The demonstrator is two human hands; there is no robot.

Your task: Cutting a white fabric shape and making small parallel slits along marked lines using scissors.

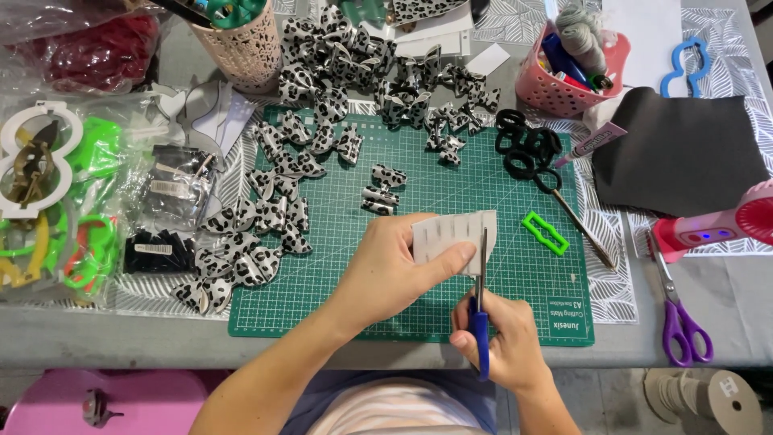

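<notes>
The left hand (pixel 386 270) pinches a white card (pixel 455 236) over the green mat (pixel 338 306), thumb on the card's lower edge, fingers behind it. The card lies with its long axis across the view, tilted slightly up to the right, and it carries a row of short vertical marks or slits — which, I cannot tell.

The right hand (pixel 503 342) sits below and just right of the card, wrapped tight around the blue handles of the scissors (pixel 481 310). The scissors point straight up the view, so their blades run at right angles to the card's long axis and in line with the marks. The blades meet the card's lower edge near its right end, just beside the left thumb; how far they gape is not readable, since they look like 1 thin line.

So the card lies directly ahead of the blade tips, and the right hand is nearer its right end — the left holds the bigger part.

Spotted bows (pixel 241 250) lie well apart to the left, purple scissors (pixel 680 318) far right.
</notes>
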